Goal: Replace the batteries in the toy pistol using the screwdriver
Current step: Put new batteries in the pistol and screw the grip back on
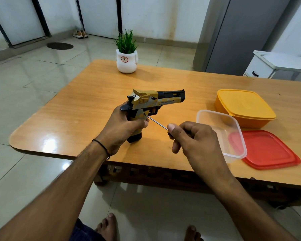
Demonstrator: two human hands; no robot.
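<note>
- Head view: my left hand (123, 126) is clenched around the toy pistol (153, 103) grip, butt on the counter (87, 94), barrel toward 3 o'clock.
- My right hand (191, 138) pinches the screwdriver (156, 121); its shaft runs toward 10 o'clock, tip at the grip's screw.
</note>
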